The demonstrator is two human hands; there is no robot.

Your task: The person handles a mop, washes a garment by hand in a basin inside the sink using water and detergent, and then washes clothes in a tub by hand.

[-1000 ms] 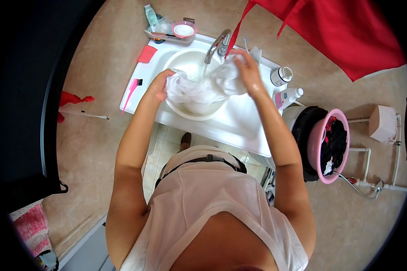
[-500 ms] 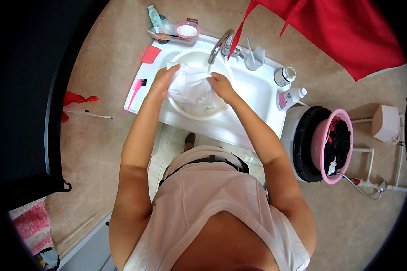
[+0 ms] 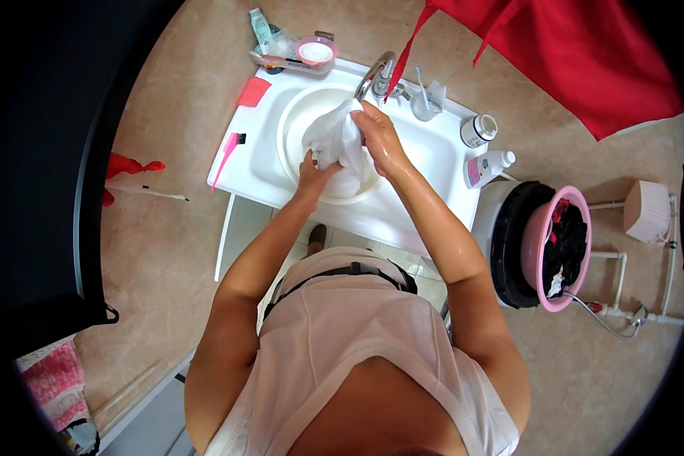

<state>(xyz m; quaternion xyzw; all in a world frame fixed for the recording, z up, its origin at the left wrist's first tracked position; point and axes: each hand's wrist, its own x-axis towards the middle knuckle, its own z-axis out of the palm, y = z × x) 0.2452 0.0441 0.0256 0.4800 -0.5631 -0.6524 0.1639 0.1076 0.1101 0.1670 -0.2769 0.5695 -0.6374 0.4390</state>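
Observation:
A wet white cloth (image 3: 330, 137) hangs bunched between my hands over a white basin (image 3: 287, 144), which stands in the sink (image 3: 425, 156). My right hand (image 3: 380, 138) is closed on the cloth's upper end, close beside the faucet (image 3: 374, 74). Lower down, my left hand (image 3: 314, 178) grips the cloth's near side between thumb and fingers. The cloth covers the faucet's outlet and part of the basin. Drops of water shine on my right hand and forearm.
Left on the sink's rim lie a pink tint brush (image 3: 228, 156) and a pink cloth (image 3: 253, 92). A toothbrush cup (image 3: 429, 105), a jar (image 3: 479, 130) and a white bottle (image 3: 489, 167) stand right. A pink basin (image 3: 534, 251) holds dark clothes. Red fabric (image 3: 570, 61) hangs above.
My right hand has moved up with the cloth to the faucet. My left hand has dropped nearer to me and right, taking a lower hold. The cloth has turned from spread sideways to hanging.

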